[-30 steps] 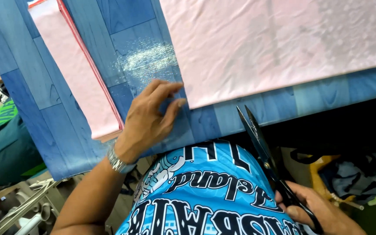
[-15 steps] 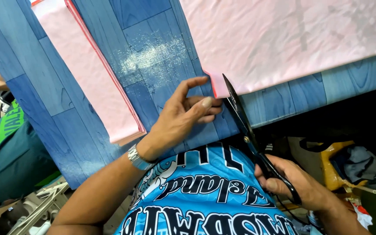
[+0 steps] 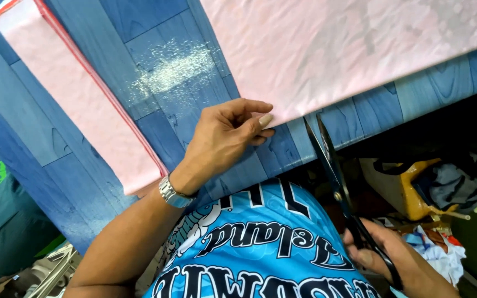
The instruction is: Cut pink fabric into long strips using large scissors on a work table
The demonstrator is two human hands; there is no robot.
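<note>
The blue wood-grain table (image 3: 177, 110) is filling most of the view, and the big pink cloth (image 3: 360, 49) is lying flat across its right side, its near edge running just short of the table's edge. That sheet is looking thin and limp, the kind that is going to slide and pucker unless it is pinned flat, so the corner by the edge seems the sensible place to be holding it. A narrower pink strip (image 3: 78, 105) with a red edge is lying well apart on the left.

The left hand (image 3: 224, 138) is resting on the table, fingers curled and thumb tip pressing on the near corner of the cloth, pinching or pinning it rather than gripping hard.

The right hand (image 3: 393, 262) is sitting low by the body, closed around the handles of the black scissors (image 3: 335, 182). The blades are nearly together, only a sliver apart, their tips pointing up and touching the cloth's edge just beside the left thumb. Stiff steel, light to handle.
</note>
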